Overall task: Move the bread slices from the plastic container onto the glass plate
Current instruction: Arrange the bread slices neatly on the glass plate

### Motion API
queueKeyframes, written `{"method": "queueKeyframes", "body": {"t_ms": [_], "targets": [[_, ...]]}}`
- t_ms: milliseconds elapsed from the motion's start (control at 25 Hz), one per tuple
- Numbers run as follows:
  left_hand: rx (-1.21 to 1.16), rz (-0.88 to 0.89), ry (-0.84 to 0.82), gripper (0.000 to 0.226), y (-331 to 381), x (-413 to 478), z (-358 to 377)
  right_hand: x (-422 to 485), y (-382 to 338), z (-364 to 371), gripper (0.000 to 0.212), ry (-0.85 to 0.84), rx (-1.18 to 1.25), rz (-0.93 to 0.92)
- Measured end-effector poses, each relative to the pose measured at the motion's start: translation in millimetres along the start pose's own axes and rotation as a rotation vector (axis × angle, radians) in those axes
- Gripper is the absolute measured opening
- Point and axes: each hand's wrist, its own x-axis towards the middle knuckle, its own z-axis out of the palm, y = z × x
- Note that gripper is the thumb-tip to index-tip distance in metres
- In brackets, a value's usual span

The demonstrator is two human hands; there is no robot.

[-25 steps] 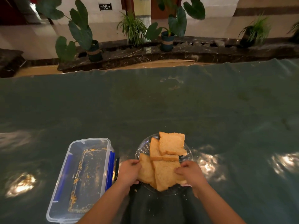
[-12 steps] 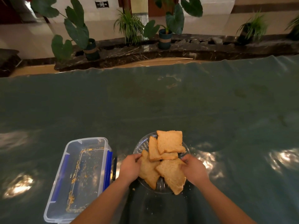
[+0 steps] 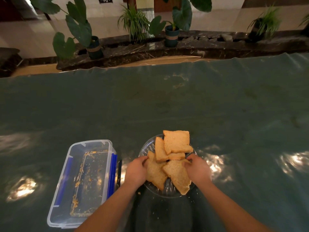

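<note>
Several bread slices [image 3: 176, 143] lie overlapping on a round glass plate [image 3: 143, 150] near the table's front edge. My left hand [image 3: 136, 170] rests at the plate's left side with its fingers on the near-left slice [image 3: 156, 173]. My right hand [image 3: 198, 169] is at the plate's right side, its fingers pinching the top corner of the near-right slice [image 3: 177, 176]. Left of the plate stands the clear plastic container [image 3: 73, 181] with blue clips; it holds only crumbs.
A dark green cloth [image 3: 167, 106] covers the wide table, with bright light patches on it and a few crumbs near the plate. Beyond the far edge runs a dark stone ledge with potted plants [image 3: 172, 34].
Both hands have shifted the two near slices a little further onto the plate and now sit closer to its centre. The camera view has tilted slightly downward.
</note>
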Motion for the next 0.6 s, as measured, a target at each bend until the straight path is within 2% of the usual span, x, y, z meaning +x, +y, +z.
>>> {"method": "queueKeyframes", "body": {"t_ms": [160, 240, 360, 480, 600], "targets": [[0.115, 0.066, 0.005, 0.033, -2, 3, -2, 1, 2, -1, 0.004, 0.016, 0.188, -0.041], [0.153, 0.101, 0.006, 0.034, -3, 4, -5, 2, 4, -3, 0.009, 0.024, 0.187, -0.058], [0.188, 0.128, -0.004, 0.034, -4, 5, -8, 0, 5, -1, 0.014, 0.034, -0.048, -0.153], [0.237, 0.152, -0.01, 0.033, -3, 5, -11, -3, 3, 0, 0.019, 0.141, -0.299, -0.285], [0.291, 0.164, 0.049, 0.029, -3, 1, -10, -7, 6, -2, 0.027, 0.166, -0.394, -0.333]]}}
